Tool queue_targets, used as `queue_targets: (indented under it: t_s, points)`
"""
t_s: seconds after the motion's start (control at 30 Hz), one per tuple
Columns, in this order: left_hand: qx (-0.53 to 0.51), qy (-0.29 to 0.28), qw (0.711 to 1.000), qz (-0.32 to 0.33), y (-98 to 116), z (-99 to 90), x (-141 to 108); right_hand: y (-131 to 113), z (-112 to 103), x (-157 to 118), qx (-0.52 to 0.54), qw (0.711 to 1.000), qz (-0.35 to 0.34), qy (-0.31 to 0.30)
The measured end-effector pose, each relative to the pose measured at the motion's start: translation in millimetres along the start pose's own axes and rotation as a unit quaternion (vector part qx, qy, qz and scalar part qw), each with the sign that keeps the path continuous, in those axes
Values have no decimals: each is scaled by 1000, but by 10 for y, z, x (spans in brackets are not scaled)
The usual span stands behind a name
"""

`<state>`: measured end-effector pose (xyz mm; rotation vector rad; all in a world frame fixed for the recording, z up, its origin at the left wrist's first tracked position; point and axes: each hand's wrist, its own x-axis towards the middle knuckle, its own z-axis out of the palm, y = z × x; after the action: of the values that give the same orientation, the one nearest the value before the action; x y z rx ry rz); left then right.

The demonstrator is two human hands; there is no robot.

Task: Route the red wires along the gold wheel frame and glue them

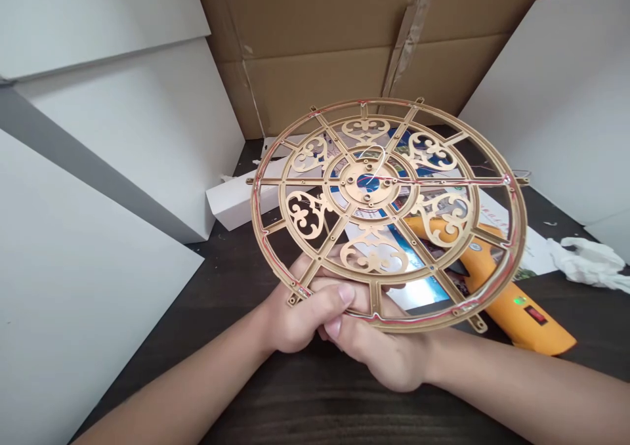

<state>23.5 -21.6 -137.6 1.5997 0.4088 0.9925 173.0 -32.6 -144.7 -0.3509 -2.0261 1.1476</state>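
Note:
Both hands hold up a round gold openwork frame [378,275] by its near rim, tilted above the table. Scroll-shaped ornaments fill the ring between its spokes, and red and white wires run along the rim and one spoke to the hub. My left hand [308,310] grips the near-left rim, thumb on top and fingers passing underneath. Close beside it, my right hand [378,350] is closed on the near rim, its thumb next to the left thumb. Parts of the fingers are hidden beneath the frame.
Behind the frame, an orange tool [522,307] with a red switch lies on the dark table [216,386]. Printed sheets [418,294], a long white box [236,202] and crumpled white plastic [588,261] are also there. White boxes [132,130] stand left and right; cardboard [315,31] closes the back.

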Motion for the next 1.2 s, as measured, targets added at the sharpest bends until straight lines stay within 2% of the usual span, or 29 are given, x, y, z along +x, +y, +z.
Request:
queue_targets:
  t_s: [0.2,0.63,0.93,1.2]
  points:
    - [-10,-27,999,-25,16,14,26,-13,-24,42,9,1000,-3,1]
    - [-3,-25,1000,-15,10,9,34,-18,-27,37,-6,1000,6,3]
    - [-5,-44,998,-36,41,7,52,-37,-31,17,-15,1000,-1,10]
    - [3,-38,998,-59,51,15,39,-46,-37,65,-44,999,3,7]
